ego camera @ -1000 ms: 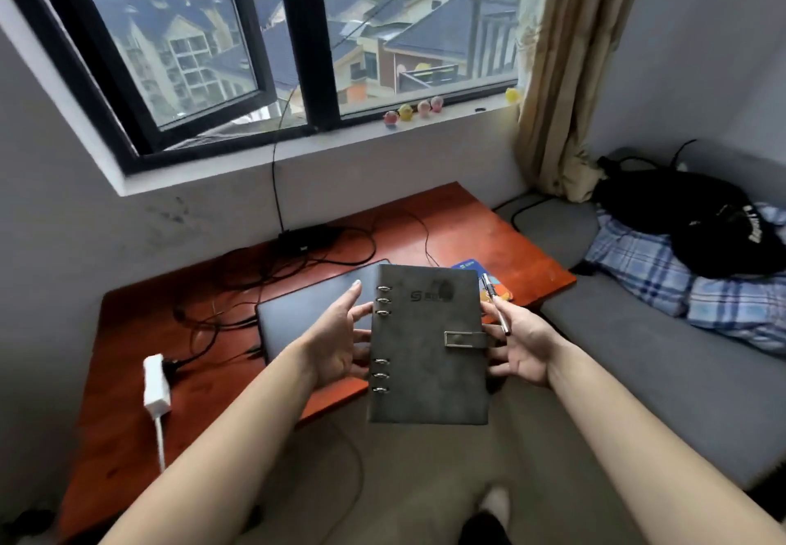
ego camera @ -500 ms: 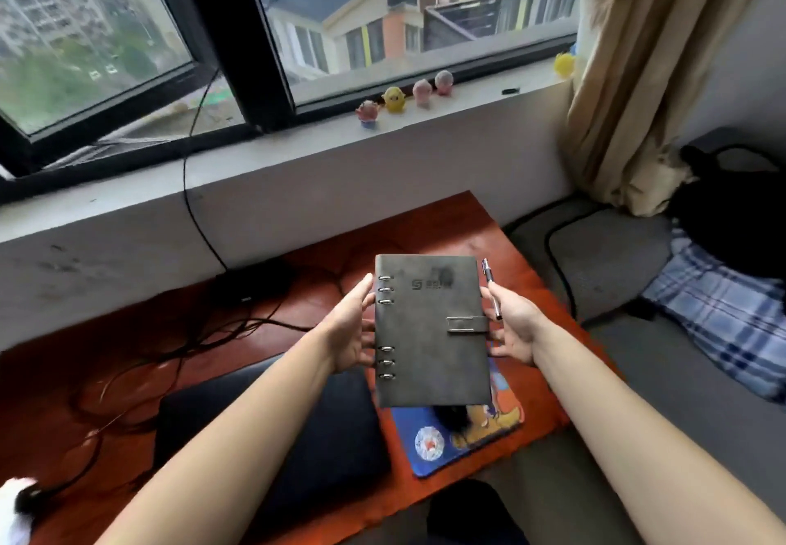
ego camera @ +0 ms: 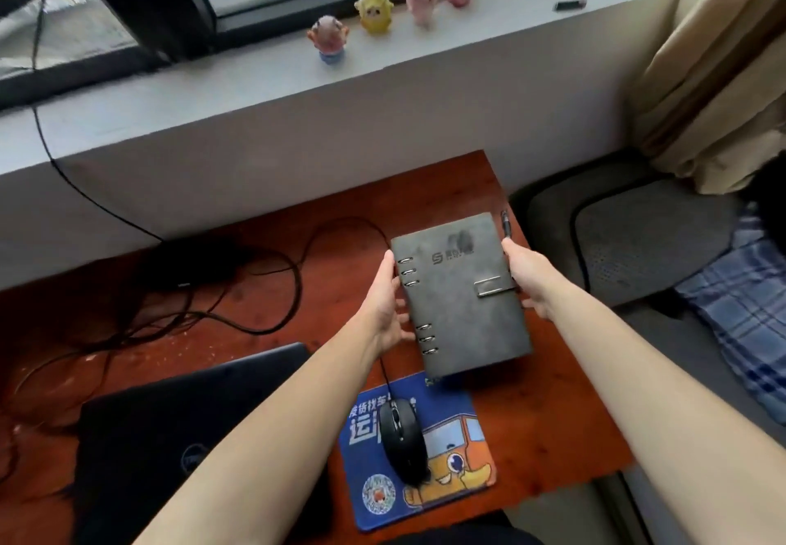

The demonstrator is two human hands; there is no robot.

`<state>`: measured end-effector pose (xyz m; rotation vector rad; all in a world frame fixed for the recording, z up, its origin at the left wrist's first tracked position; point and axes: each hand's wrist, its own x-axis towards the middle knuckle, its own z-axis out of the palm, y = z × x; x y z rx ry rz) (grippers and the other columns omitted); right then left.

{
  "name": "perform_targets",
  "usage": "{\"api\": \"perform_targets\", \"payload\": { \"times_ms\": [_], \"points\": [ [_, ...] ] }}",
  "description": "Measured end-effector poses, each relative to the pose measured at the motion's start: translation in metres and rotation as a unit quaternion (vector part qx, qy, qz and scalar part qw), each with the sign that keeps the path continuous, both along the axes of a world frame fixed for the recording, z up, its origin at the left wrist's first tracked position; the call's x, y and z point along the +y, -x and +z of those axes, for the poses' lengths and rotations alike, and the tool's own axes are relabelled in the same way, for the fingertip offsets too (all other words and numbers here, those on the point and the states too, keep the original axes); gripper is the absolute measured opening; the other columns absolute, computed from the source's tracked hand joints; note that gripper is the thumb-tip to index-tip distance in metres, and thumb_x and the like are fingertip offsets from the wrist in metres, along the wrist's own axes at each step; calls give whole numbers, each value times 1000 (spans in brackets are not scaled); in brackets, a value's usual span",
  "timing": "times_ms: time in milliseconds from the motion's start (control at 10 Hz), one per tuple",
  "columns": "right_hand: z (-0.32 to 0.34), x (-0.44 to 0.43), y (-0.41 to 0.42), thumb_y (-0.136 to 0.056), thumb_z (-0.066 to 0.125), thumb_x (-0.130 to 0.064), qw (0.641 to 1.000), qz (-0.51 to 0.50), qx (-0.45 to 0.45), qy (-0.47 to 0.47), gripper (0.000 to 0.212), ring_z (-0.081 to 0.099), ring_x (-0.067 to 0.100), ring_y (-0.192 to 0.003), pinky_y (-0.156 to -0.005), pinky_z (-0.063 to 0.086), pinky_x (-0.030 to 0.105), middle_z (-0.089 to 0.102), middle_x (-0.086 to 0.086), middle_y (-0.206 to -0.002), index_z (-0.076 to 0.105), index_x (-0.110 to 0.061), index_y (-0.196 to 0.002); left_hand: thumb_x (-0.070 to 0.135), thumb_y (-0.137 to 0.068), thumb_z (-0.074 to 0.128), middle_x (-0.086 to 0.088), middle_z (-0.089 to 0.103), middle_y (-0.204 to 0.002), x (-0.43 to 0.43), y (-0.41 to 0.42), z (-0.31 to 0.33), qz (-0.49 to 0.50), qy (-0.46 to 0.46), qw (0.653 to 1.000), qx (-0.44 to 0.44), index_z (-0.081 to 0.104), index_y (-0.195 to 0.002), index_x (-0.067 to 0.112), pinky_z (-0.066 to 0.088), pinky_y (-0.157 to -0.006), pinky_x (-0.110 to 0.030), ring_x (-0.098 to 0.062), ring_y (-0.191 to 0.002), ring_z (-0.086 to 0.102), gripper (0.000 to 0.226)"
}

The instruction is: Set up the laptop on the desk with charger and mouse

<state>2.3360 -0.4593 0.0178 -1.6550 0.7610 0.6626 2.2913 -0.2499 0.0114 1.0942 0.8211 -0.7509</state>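
1. The left hand [ego camera: 385, 306] grips the ring spine and the right hand [ego camera: 529, 279] the clasp edge of a grey notebook [ego camera: 461, 302], centre frame; its cover shows an "S" logo.
2. Lower left: closed black laptop [ego camera: 170, 438] with a Dell badge.
3. Lower centre: mouse [ego camera: 402, 444] on a blue mouse pad [ego camera: 459, 459] with Chinese lettering.

Toy figurines [ego camera: 374, 11] stand on the windowsill [ego camera: 255, 89], near a beige curtain [ego camera: 714, 77].
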Motion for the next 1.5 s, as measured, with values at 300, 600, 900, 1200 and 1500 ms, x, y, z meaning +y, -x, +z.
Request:
{"api": "perform_targets", "payload": {
  "times_ms": [300,600,900,1200,1500],
  "points": [
    [-46,-7,-33,-103,26,-49,979,130,-32,157,58,56,31,-117,-101,43,38,61,13,-129,63,-12,-128,82,-82,39,-15,27,-159,-8,-28,-26,44,23,998,44,24,-155,17,27,-109,-64,-31,-145,29,99],
    [-50,2,-27,-105,28,-42,939,194,-77,274,48,46,42,-125,-106,37,45,53,20,-138,63,-15,-124,75,-90,35,-13,36,-155,2,-20,-24,-9,-58,998,3,31,-153,20,27,-114,-56,-28,-142,34,83],
    [-45,105,29,-102,31,-38,891,291,-157,310,42,61,37,-107,-89,45,43,63,17,-113,63,-13,-110,52,-101,39,-5,57,-134,85,45,-22,-234,-432,845,-209,57,-133,19,31,-104,-28,-17,-128,46,49],
    [-61,129,74,-100,44,-39,806,398,-172,403,33,66,34,-100,-74,50,39,66,12,-111,55,-11,-115,61,-98,35,-10,10,-165,131,147,-38,-369,-535,746,-146,30,-154,22,14,-122,-43,-24,-151,5,69],
    [-38,123,89,-97,50,-39,830,410,-142,351,52,54,35,-124,-96,47,43,54,14,-136,44,-13,-141,71,-94,27,-10,-11,-165,147,173,-28,-442,-498,740,-95,12,-157,27,9,-121,-54,-26,-151,-13,78]
  ]
}}
